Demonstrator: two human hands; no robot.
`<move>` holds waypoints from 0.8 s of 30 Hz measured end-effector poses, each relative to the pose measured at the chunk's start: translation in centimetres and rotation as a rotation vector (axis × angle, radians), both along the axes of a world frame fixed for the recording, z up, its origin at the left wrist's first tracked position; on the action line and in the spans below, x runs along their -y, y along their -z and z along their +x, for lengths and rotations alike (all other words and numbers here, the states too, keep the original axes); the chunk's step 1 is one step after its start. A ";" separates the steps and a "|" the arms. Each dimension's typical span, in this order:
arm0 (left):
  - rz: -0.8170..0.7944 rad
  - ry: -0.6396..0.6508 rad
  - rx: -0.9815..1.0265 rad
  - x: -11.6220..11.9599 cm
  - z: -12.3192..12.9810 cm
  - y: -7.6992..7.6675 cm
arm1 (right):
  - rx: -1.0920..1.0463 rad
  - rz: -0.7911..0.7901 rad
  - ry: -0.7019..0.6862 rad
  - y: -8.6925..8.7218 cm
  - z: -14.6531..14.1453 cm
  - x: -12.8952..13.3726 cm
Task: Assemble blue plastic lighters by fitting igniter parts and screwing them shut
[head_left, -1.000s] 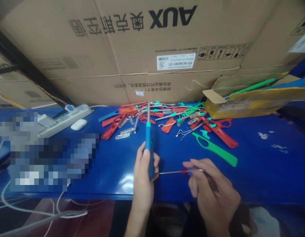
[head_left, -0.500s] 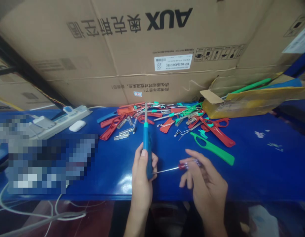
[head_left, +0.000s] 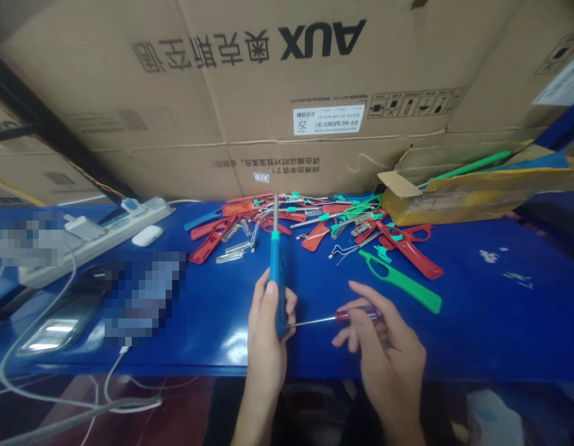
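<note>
Wrapped in my left hand (head_left: 269, 316) is a blue lighter (head_left: 276, 272), held upright with its metal tube pointing away from me. My right hand (head_left: 384, 347) grips the red and clear handle of a screwdriver (head_left: 343, 316). The screwdriver's thin shaft points left, and its tip meets the lower right side of the lighter; the exact contact spot is too small to tell. Beyond my right hand lies a green handle shell (head_left: 408, 285). Behind the lighter spreads a pile of red shells (head_left: 315, 236), metal tubes, wires and clear fuel tanks (head_left: 230, 256).
A yellow-taped carton (head_left: 454, 201) with green and blue parts stands at the back right, before a large cardboard box (head_left: 175, 111). At left are a power strip (head_left: 114, 232), a white earphone case (head_left: 147, 235), phones and cables. Small white bits (head_left: 489, 255) lie at right.
The fingers of my right hand have shifted slightly around the screwdriver handle. My left hand and the lighter have stayed nearly in place.
</note>
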State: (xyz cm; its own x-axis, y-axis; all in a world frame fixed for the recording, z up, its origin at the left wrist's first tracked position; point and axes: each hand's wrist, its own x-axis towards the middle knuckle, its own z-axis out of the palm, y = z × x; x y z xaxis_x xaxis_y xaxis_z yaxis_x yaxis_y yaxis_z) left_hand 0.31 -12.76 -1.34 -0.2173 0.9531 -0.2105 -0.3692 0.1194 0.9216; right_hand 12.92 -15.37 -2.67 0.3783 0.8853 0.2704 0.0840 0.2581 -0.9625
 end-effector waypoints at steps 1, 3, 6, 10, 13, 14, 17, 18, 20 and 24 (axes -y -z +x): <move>0.001 0.004 -0.004 0.0 0.0 0.0 | -0.018 0.023 -0.028 -0.1 -0.1 0.0; 0.003 0.011 -0.008 0.0 0.0 0.1 | -0.070 0.055 -0.123 -0.1 -0.1 0.1; -0.007 0.014 -0.013 -0.1 0.0 0.2 | -0.096 0.067 -0.202 0.5 0.3 0.2; -0.034 0.020 -0.034 -0.1 0.1 0.2 | -0.020 0.085 -0.110 1.1 0.7 0.2; -0.036 0.022 -0.035 -0.1 0.1 0.0 | 0.021 0.069 -0.037 1.0 0.6 0.2; -0.035 0.020 -0.034 0.0 0.1 0.0 | 0.023 0.062 -0.023 1.0 0.6 0.2; -0.041 0.009 -0.021 0.0 0.0 0.0 | 0.032 0.035 -0.006 0.8 0.6 0.2; -0.041 0.006 -0.015 -0.1 0.0 0.0 | 0.040 0.023 -0.004 0.7 0.7 0.2; -0.036 0.001 -0.011 -0.2 -0.1 0.2 | 0.065 0.001 0.003 0.5 0.8 0.1; -0.026 -0.005 -0.034 -0.4 -0.1 0.4 | 0.085 -0.117 0.037 0.2 1.0 -0.3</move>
State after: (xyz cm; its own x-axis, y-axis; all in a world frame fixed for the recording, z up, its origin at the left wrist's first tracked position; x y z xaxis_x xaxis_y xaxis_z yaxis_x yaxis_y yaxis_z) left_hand 0.23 -12.33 -1.72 -0.2289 0.9465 -0.2274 -0.3387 0.1415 0.9302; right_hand 13.90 -15.09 -2.86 0.3913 0.8985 0.1987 0.1739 0.1398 -0.9748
